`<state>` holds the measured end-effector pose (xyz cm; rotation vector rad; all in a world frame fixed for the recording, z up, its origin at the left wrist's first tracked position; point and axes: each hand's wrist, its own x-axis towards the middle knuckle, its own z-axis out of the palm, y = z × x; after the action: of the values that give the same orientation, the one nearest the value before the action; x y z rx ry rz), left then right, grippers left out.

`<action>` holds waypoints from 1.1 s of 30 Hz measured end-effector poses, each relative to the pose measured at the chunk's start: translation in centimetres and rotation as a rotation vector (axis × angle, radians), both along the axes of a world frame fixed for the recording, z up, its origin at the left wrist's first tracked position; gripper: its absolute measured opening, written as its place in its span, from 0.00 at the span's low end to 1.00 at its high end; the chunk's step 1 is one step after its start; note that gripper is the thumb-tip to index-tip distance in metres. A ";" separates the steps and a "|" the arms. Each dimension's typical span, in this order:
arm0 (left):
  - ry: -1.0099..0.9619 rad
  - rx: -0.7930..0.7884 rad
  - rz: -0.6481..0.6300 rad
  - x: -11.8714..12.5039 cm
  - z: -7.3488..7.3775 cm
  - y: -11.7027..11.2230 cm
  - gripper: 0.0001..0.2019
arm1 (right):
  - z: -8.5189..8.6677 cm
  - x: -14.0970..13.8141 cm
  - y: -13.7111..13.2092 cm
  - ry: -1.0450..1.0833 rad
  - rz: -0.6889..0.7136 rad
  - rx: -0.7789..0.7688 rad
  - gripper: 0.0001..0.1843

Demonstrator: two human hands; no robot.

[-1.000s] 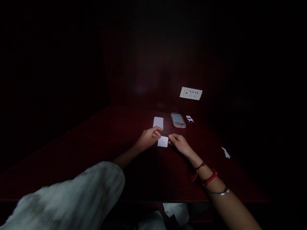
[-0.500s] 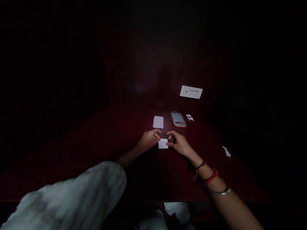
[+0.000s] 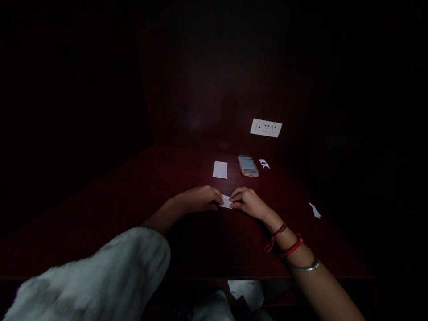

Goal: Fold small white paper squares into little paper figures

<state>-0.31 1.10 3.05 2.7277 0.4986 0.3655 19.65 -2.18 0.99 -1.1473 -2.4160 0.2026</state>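
A small square of white paper (image 3: 226, 203) with crease lines lies on the dark red table between my hands. My left hand (image 3: 206, 198) has its fingers bent over the paper's left edge, gripping it there. At the opposite edge, my right hand (image 3: 245, 201) pinches the paper between thumb and fingers. Red cords and a silver bangle circle my right wrist and forearm. Just beyond my hands is a stack of white paper squares or a folded sheet (image 3: 220, 170); which of these I cannot tell.
A phone (image 3: 248, 166) with a blurred screen lies behind my right hand, and folded white paper pieces (image 3: 264, 163) sit beside it. Another folded paper strip (image 3: 314, 210) is at the right. A white socket plate (image 3: 266, 128) is on the back wall. The surroundings are dark.
My left hand has come down lower and flatter onto the paper's left side. The fingers of my right hand have closed in on its right edge, covering more of the paper.
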 end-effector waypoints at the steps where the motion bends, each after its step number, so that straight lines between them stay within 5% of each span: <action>1: 0.028 0.016 -0.009 -0.2 0.2 -0.1 0.12 | 0.0 0.0 0.1 -0.015 0.015 0.015 0.10; 12: 0.160 0.235 0.028 0.2 0.6 -0.9 0.13 | 0.2 -0.1 -0.4 -0.150 0.028 -0.002 0.13; 33: 0.155 0.166 0.086 0.4 0.2 -0.5 0.11 | 0.7 -0.1 -1.2 -0.199 0.021 -0.019 0.13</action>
<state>0.04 0.62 3.26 2.9168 0.6555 0.2271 19.53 -3.34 1.65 -1.2015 -2.6047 0.1229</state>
